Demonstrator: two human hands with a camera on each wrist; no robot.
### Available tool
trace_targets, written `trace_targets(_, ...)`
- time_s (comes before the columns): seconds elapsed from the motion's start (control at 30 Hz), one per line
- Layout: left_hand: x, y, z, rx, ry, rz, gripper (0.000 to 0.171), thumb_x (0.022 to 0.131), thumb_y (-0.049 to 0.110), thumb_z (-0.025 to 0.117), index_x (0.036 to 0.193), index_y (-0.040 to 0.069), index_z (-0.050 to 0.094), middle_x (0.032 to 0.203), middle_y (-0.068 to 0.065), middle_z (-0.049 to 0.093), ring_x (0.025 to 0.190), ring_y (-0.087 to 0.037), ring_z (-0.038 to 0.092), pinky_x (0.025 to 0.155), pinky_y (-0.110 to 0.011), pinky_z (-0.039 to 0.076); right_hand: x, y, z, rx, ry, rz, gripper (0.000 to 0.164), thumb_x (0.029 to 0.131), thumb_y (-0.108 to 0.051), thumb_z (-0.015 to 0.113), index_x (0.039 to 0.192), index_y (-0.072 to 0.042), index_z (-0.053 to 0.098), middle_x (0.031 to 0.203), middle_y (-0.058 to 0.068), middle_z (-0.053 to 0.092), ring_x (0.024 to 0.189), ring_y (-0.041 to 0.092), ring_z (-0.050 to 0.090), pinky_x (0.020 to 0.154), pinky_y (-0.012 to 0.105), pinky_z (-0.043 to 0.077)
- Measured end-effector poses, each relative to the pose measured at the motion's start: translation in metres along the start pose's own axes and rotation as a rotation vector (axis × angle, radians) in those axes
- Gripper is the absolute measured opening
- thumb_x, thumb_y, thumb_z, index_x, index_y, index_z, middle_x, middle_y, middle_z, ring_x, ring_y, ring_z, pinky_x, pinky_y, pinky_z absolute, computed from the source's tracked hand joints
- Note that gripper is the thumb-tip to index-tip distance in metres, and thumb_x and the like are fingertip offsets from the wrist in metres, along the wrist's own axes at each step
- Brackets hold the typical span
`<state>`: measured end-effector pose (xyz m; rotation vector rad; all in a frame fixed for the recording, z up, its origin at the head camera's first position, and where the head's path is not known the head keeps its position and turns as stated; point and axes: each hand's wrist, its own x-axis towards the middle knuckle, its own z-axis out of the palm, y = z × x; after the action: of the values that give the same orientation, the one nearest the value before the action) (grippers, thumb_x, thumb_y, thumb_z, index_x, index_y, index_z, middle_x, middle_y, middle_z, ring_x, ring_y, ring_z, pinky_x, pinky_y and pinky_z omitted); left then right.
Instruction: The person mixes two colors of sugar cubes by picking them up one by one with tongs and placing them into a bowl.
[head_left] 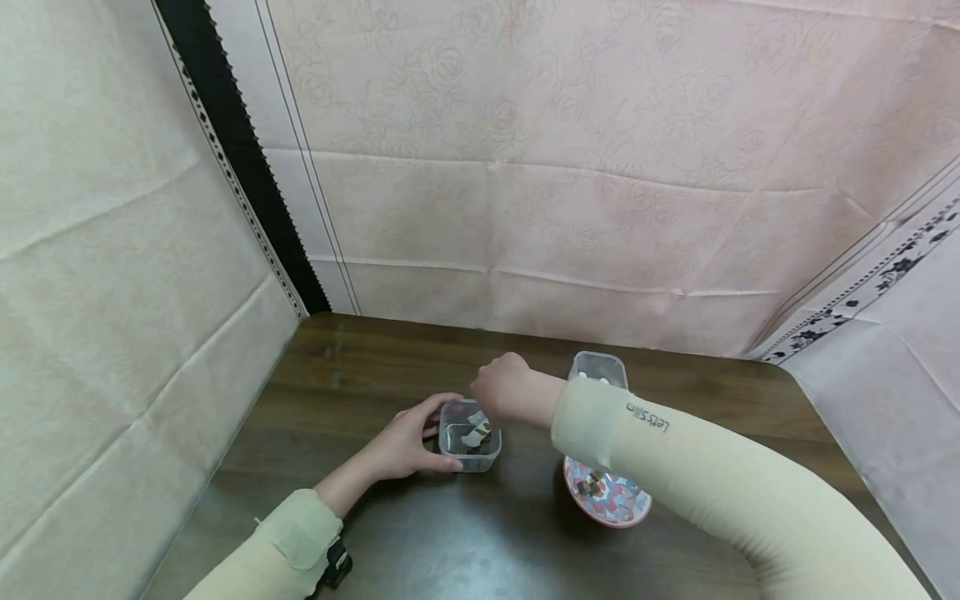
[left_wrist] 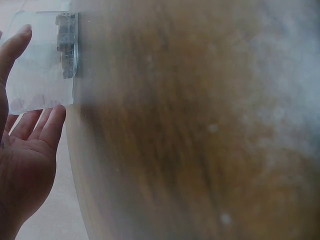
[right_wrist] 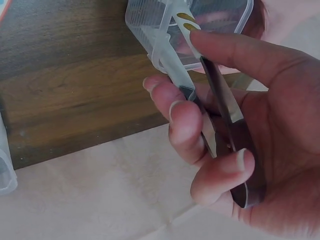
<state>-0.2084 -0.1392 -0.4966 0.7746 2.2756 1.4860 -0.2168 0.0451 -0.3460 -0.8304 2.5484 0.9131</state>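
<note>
My left hand [head_left: 401,444] holds a small clear plastic container [head_left: 478,463] on the table, thumb on its near side and fingers around the far side. In the left wrist view, brown pieces [left_wrist: 65,45] lie at the bottom of that container. Over its right rim, my right hand [head_left: 504,388] grips metal tongs [right_wrist: 224,92] with white ends; one end carries a yellow leaf-like pattern. The tong ends are spread apart and reach down into the container. From the head, the right hand hides most of the tongs.
A patterned bowl [head_left: 626,510] with a few brown pieces stands to the right, partly under my right sleeve [head_left: 697,454]. Behind that forearm is a second clear container [head_left: 598,364] with white things in it. Cloth walls [head_left: 570,208] border the wooden table [head_left: 360,358].
</note>
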Motion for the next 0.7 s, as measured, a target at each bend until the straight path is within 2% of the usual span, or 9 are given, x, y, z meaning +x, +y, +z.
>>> trace_targets(0.13, 0.0, -0.001, 0.0, -0.007, 0.0, 0.007, 0.09, 0.086, 0.02, 0.093, 0.16, 0.012, 0.042, 0.156, -0.018, 0.051, 0.142, -0.039, 0.054, 0.113, -0.048, 0.05, 0.002, -0.002, -0.005, -0.003, -0.004, -0.003, 0.02, 0.101, -0.036, 0.068, 0.114, -0.024, 0.078, 0.094, -0.006, 0.073, 0.068, 0.011, 0.055, 0.068, 0.028, 0.059)
trace_targets(0.23, 0.0, -0.001, 0.0, -0.011, -0.003, 0.012, 0.09, 0.086, 0.019, 0.093, 0.16, 0.014, 0.042, 0.156, -0.019, 0.051, 0.143, -0.039, 0.054, 0.114, -0.048, 0.05, 0.005, -0.004, -0.008, 0.018, -0.029, -0.001, 0.019, 0.1, -0.037, 0.069, 0.111, -0.024, 0.077, 0.088, -0.007, 0.068, 0.065, 0.011, 0.047, 0.068, 0.027, 0.057)
trace_targets(0.33, 0.001, -0.002, 0.001, -0.013, -0.006, 0.004, 0.091, 0.086, 0.019, 0.093, 0.161, 0.015, 0.041, 0.159, -0.017, 0.049, 0.144, -0.038, 0.053, 0.114, -0.047, 0.05, 0.007, -0.006, -0.01, 0.04, -0.054, 0.003, 0.02, 0.099, -0.037, 0.069, 0.113, -0.025, 0.077, 0.092, -0.008, 0.068, 0.067, 0.01, 0.049, 0.071, 0.027, 0.056)
trace_targets(0.5, 0.0, -0.002, 0.0, -0.009, -0.002, -0.004, 0.093, 0.086, 0.02, 0.093, 0.162, 0.015, 0.04, 0.162, -0.017, 0.046, 0.145, -0.037, 0.052, 0.115, -0.048, 0.049, 0.011, -0.009, -0.012, 0.028, -0.069, 0.005, 0.027, 0.097, -0.04, 0.07, 0.12, -0.028, 0.077, 0.107, -0.009, 0.073, 0.078, 0.011, 0.059, 0.076, 0.028, 0.058)
trace_targets(0.7, -0.001, -0.004, -0.001, -0.018, -0.004, -0.001, 0.094, 0.087, 0.021, 0.093, 0.163, 0.011, 0.039, 0.163, -0.021, 0.043, 0.146, -0.042, 0.05, 0.115, -0.053, 0.048, 0.016, -0.011, -0.013, 0.054, -0.098, -0.002, 0.023, 0.095, -0.04, 0.074, 0.115, -0.027, 0.076, 0.104, -0.008, 0.07, 0.078, 0.011, 0.056, 0.075, 0.027, 0.057)
